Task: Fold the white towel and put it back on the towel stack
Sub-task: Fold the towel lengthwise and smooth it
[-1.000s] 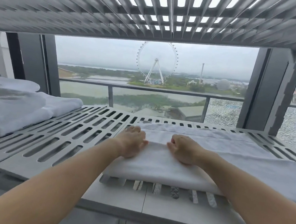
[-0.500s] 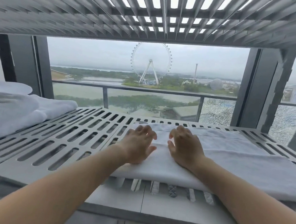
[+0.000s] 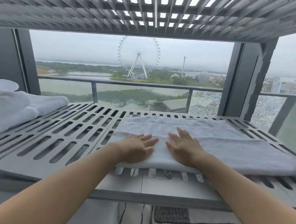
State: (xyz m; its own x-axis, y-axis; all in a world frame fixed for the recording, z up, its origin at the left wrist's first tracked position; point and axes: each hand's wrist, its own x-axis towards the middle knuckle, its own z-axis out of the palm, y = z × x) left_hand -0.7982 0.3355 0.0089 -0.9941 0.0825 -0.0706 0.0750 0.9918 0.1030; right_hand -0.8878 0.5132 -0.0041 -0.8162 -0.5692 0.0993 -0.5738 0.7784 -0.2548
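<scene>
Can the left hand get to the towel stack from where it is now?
Probably yes: the left hand lies flat on the white towel, and only bare shelf separates it from the towel stack.

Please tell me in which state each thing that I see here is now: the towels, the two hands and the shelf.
towel stack: folded, piled at the left end, untouched.
white towel: folded into a long band, lying flat, apart from the stack.
left hand: open, fingers straight, pressing on the white towel.
right hand: open, fingers straight, pressing beside the left.
shelf: slatted, bearing both towel and stack.
</scene>
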